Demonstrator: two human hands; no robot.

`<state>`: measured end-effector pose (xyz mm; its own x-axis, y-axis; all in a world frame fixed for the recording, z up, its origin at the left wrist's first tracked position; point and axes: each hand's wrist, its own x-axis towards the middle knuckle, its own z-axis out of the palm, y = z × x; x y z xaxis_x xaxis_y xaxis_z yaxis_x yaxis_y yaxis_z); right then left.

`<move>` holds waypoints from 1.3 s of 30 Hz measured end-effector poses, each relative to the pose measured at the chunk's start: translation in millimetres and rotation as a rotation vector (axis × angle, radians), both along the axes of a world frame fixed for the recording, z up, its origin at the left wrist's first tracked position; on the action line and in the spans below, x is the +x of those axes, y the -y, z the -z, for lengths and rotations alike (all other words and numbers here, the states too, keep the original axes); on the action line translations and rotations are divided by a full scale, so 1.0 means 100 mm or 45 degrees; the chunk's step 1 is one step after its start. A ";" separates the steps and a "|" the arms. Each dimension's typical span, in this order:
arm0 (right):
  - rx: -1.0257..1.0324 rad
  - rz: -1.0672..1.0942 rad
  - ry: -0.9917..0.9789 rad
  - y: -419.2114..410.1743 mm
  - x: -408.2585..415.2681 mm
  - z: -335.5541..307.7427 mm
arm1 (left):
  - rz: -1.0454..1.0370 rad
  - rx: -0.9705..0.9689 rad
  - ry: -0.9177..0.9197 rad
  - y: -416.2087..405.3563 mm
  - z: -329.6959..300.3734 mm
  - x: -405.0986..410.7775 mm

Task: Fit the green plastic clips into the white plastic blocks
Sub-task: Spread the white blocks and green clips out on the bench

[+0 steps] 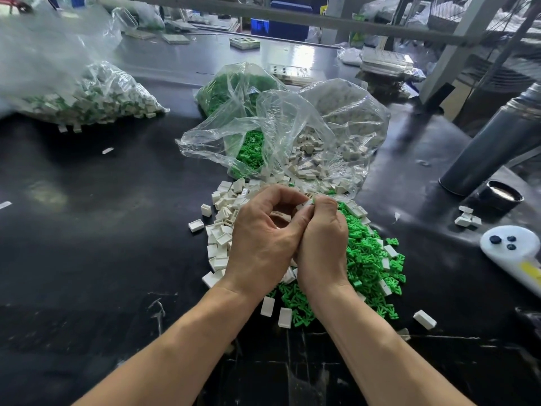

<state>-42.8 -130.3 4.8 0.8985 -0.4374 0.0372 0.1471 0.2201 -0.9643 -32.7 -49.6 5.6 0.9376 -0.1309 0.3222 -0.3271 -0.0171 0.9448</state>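
Two bare forearms reach in from 6 o'clock and meet over the middle of the black surface, so the work sits right above the loose parts. The left hand and the right hand press together; their fingers curl inward and pinch one white block at the fingertips. It looks like the press-in step, though I cannot tell whether a clip is already inside it.

Under and around the hands lie two heaps, kept within easy reach: white blocks at 9 o'clock of the hands, green clips at 3 o'clock. Both are too many to count. Three stray blocks lie at 6 o'clock.

Further off, at 12 o'clock, two clear bags spill stock toward the heaps: the bag of clips and the bag of blocks. A third bag, at 10 o'clock, holds white-and-green pieces, probably finished ones set aside
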 end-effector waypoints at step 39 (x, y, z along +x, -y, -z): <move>-0.711 -0.036 0.145 0.33 0.00 0.08 | -0.059 0.157 0.050 -0.25 0.02 0.17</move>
